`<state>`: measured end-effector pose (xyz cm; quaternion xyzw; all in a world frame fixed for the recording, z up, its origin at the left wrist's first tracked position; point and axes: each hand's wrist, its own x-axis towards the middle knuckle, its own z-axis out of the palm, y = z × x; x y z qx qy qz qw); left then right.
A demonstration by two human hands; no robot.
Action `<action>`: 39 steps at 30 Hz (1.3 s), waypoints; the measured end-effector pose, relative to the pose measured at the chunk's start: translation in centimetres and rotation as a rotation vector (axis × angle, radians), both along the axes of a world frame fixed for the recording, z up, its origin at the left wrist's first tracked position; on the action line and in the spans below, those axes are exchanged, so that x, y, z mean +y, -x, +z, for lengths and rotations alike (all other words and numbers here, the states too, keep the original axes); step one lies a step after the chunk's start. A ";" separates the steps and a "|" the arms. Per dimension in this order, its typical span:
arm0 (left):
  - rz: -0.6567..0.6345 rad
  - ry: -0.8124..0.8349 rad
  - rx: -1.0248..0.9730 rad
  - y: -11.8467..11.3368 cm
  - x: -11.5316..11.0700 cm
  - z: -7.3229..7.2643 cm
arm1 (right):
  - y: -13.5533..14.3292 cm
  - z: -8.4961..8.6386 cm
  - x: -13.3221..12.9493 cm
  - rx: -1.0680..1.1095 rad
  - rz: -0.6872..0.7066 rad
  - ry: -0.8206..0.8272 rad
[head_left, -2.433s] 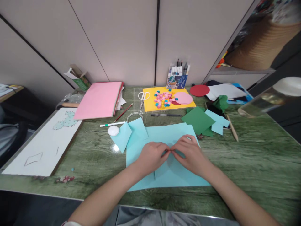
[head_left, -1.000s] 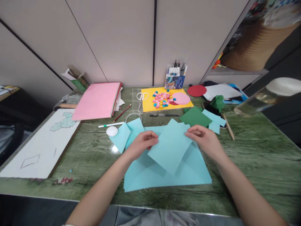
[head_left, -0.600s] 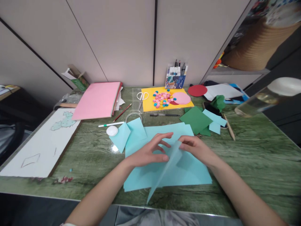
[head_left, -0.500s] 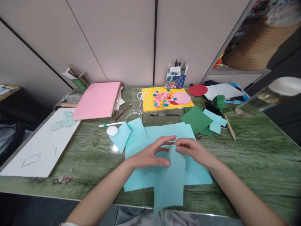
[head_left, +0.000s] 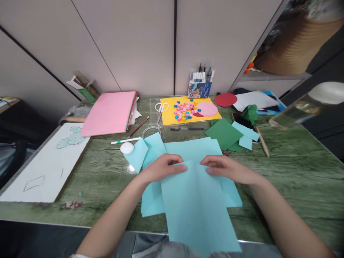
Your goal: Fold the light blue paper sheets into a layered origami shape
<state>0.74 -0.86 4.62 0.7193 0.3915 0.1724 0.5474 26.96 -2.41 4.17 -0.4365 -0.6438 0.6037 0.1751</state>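
Observation:
A light blue sheet of paper (head_left: pixel 199 211) is spread open between my hands, with a soft crease down its middle. My left hand (head_left: pixel 163 166) pinches its upper left edge, thumb in front and fingers behind. At the upper right edge my right hand (head_left: pixel 228 168) grips it the same way. The sheet's lower end hangs past the table's front edge. Beneath it lie larger light blue sheets (head_left: pixel 188 145) on the green table. Two smaller blue pieces, one a folded piece (head_left: pixel 137 154), rest to the left beside a white rounded object (head_left: pixel 127 148).
White scissors (head_left: pixel 161 107) and a yellow sheet (head_left: pixel 168 116) bearing small coloured balls lie at the back. Green paper (head_left: pixel 224 134) and a pencil-like wooden stick (head_left: pixel 262 141) are on the right. A clear bottle (head_left: pixel 301 107) stands far right. Pink paper (head_left: pixel 110 113) and a drawing (head_left: pixel 48 165) lie left.
The blue sheet, folded narrow before, is now opened out wide. My left hand has moved from the side of the fold to the top left edge; my right hand has shifted slightly right.

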 end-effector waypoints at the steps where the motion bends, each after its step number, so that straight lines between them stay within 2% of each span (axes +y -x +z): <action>1: -0.001 -0.023 0.032 0.0 0.1 -0.1 | -0.1 0.1 0.1 -0.020 0.042 -0.023; 4: 0.021 -0.107 0.125 -0.3 -0.1 -0.7 | 0.2 -0.2 0.0 -0.104 0.102 -0.148; 8: 0.000 -0.185 0.211 -0.9 -0.8 -1.3 | 1.3 -1.2 -0.2 -0.232 0.009 -0.342; 10: -0.015 -0.213 0.242 -1.2 -1.0 -1.5 | 1.8 -1.5 -0.3 -0.259 0.012 -0.391; 16: -0.058 -0.256 0.320 -1.3 -1.4 -1.0 | 2.1 -0.8 -0.7 -0.257 0.023 -0.367; 23: -0.159 -0.208 0.380 -1.2 -1.6 0.1 | 2.2 0.2 -1.4 -0.242 0.145 -0.206; 30: -0.215 -0.283 0.400 -1.0 -2.0 0.2 | 2.3 0.1 -1.4 -0.254 0.137 -0.221; 34: -0.163 -0.292 0.390 -1.0 -2.0 0.2 | 2.3 -0.1 -1.4 -0.291 0.087 -0.287; 39: -0.033 -0.136 0.237 -1.6 -1.9 -0.6 | 2.6 -1.1 -1.4 -0.342 0.042 -0.423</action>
